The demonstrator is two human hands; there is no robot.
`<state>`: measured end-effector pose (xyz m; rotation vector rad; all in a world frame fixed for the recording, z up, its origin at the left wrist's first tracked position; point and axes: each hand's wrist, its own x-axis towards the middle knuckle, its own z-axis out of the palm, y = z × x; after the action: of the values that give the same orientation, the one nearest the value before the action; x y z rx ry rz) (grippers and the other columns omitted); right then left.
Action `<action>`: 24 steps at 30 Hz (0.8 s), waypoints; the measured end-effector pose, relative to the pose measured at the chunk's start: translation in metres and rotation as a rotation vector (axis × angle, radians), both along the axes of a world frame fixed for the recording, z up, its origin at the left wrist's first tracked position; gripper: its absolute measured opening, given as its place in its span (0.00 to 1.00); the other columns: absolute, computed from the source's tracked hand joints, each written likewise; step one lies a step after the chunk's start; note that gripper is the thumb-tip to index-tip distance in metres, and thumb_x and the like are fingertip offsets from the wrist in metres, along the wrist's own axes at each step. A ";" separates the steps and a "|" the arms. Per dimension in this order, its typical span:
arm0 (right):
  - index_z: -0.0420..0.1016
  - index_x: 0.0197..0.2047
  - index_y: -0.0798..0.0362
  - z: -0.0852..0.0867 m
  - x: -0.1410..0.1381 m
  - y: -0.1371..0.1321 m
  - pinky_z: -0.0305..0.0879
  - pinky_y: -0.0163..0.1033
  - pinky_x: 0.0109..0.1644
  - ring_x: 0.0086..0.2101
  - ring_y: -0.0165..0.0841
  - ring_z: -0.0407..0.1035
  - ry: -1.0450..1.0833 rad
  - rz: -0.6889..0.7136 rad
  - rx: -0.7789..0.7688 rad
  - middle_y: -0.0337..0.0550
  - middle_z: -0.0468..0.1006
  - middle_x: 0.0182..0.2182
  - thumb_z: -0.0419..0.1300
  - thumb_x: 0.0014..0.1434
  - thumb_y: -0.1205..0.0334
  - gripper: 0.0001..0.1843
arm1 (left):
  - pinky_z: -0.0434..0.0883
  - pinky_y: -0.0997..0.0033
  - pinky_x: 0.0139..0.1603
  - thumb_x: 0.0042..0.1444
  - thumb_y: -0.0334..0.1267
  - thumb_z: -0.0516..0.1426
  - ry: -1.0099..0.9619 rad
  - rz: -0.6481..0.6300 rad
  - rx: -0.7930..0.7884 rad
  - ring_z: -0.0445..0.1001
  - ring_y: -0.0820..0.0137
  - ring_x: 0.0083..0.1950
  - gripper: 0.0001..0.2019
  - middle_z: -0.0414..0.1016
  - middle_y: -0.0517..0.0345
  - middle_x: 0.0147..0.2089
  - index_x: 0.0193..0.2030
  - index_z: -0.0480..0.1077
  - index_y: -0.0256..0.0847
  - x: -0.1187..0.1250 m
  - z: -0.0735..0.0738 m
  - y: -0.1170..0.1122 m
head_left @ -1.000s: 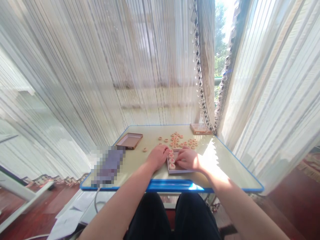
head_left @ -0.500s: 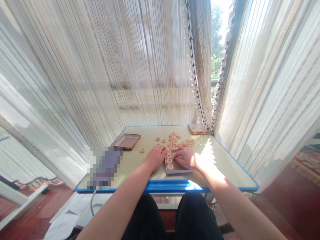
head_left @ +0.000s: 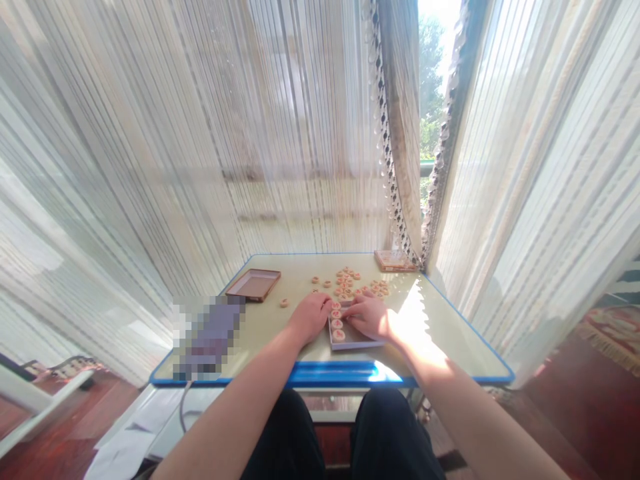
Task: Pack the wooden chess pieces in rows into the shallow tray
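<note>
A shallow open box (head_left: 357, 345) stands near the table's front edge. Along its left wall runs a column of round xiangqi pieces (head_left: 338, 325) with red characters. My left hand (head_left: 313, 315) is closed at the box's upper left side, its fingertips curled against the wall beside the top piece. My right hand (head_left: 367, 315) reaches over the box from the right. Its fingers stretch left, with the tips at the upper pieces of the column; whether anything lies under them is hidden. Just beyond the box, many loose xiangqi pieces (head_left: 345, 281) lie scattered.
A brown box lid (head_left: 255, 285) lies at the back left, with a single piece (head_left: 285, 303) to its right. A closed flat box (head_left: 395, 260) lies at the back right corner. A pixelated dark object (head_left: 215, 333) with a cable covers the table's left side. Sheer curtains (head_left: 300, 133) hang behind.
My right hand's fingers have shifted slightly left and straightened toward the column of pieces. My left hand stays at the box's side. The view has tilted a little.
</note>
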<state>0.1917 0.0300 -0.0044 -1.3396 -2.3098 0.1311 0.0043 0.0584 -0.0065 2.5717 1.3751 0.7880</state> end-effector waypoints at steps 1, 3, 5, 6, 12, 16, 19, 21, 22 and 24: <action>0.79 0.38 0.43 -0.001 0.000 0.000 0.57 0.42 0.45 0.37 0.36 0.60 -0.001 0.000 -0.002 0.42 0.71 0.30 0.55 0.53 0.64 0.13 | 0.64 0.68 0.45 0.61 0.40 0.43 0.000 0.002 -0.001 0.68 0.67 0.42 0.14 0.72 0.54 0.39 0.36 0.68 0.40 0.000 0.000 0.000; 0.79 0.38 0.42 -0.002 0.000 0.001 0.57 0.42 0.46 0.37 0.35 0.59 -0.004 0.005 -0.006 0.41 0.71 0.30 0.55 0.53 0.64 0.13 | 0.64 0.68 0.45 0.61 0.40 0.43 -0.002 0.004 -0.002 0.68 0.67 0.43 0.14 0.72 0.54 0.39 0.36 0.68 0.41 0.000 0.001 0.000; 0.78 0.40 0.41 -0.002 0.000 0.001 0.57 0.42 0.46 0.36 0.35 0.59 -0.014 0.012 -0.002 0.41 0.71 0.30 0.55 0.53 0.64 0.14 | 0.64 0.67 0.45 0.61 0.40 0.43 -0.001 0.006 -0.007 0.68 0.67 0.43 0.14 0.72 0.54 0.39 0.37 0.68 0.41 0.001 0.001 -0.001; 0.78 0.40 0.41 -0.002 0.000 0.001 0.57 0.43 0.46 0.36 0.35 0.59 -0.021 0.015 0.002 0.41 0.71 0.30 0.55 0.53 0.64 0.14 | 0.64 0.67 0.45 0.61 0.40 0.43 -0.001 0.008 -0.011 0.68 0.66 0.43 0.14 0.72 0.53 0.40 0.37 0.68 0.41 0.001 0.001 -0.001; 0.79 0.38 0.45 0.000 0.000 0.000 0.57 0.42 0.45 0.36 0.35 0.59 -0.030 0.012 0.028 0.43 0.71 0.30 0.54 0.54 0.63 0.13 | 0.64 0.67 0.46 0.61 0.40 0.43 0.001 0.008 -0.018 0.68 0.66 0.43 0.14 0.72 0.53 0.40 0.38 0.68 0.41 0.001 0.003 -0.003; 0.78 0.38 0.48 0.002 0.002 0.000 0.57 0.43 0.46 0.39 0.38 0.59 -0.033 -0.032 0.039 0.44 0.73 0.32 0.52 0.55 0.61 0.13 | 0.64 0.67 0.45 0.61 0.40 0.42 0.000 0.003 -0.017 0.67 0.66 0.43 0.15 0.72 0.53 0.39 0.38 0.68 0.40 0.000 0.003 -0.003; 0.76 0.43 0.47 0.003 0.002 0.000 0.56 0.44 0.47 0.39 0.38 0.59 -0.074 -0.034 0.022 0.45 0.73 0.34 0.53 0.55 0.59 0.15 | 0.64 0.66 0.46 0.60 0.40 0.43 0.002 -0.004 -0.025 0.67 0.66 0.44 0.15 0.72 0.52 0.40 0.39 0.68 0.40 0.000 0.004 -0.004; 0.75 0.46 0.45 0.004 0.000 -0.001 0.55 0.45 0.47 0.39 0.38 0.60 -0.099 -0.030 0.004 0.44 0.72 0.35 0.54 0.55 0.58 0.16 | 0.63 0.66 0.47 0.61 0.40 0.43 0.000 -0.009 -0.022 0.67 0.66 0.44 0.15 0.72 0.52 0.41 0.40 0.68 0.40 0.000 0.005 -0.004; 0.74 0.47 0.44 0.004 0.000 -0.001 0.55 0.45 0.47 0.39 0.38 0.60 -0.108 -0.032 -0.003 0.44 0.72 0.35 0.54 0.55 0.57 0.17 | 0.63 0.66 0.48 0.61 0.40 0.42 0.000 -0.011 -0.019 0.67 0.66 0.44 0.15 0.72 0.52 0.41 0.40 0.68 0.40 0.000 0.004 -0.005; 0.73 0.48 0.43 0.004 -0.001 -0.002 0.54 0.45 0.47 0.40 0.38 0.60 -0.120 -0.045 -0.010 0.43 0.72 0.36 0.54 0.55 0.57 0.17 | 0.63 0.66 0.48 0.61 0.40 0.42 0.000 -0.012 -0.012 0.68 0.66 0.45 0.15 0.72 0.53 0.42 0.41 0.68 0.40 0.000 0.003 -0.004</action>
<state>0.1904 0.0281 0.0000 -1.4396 -2.3779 0.0483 0.0041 0.0544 -0.0031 2.5686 1.3583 0.7759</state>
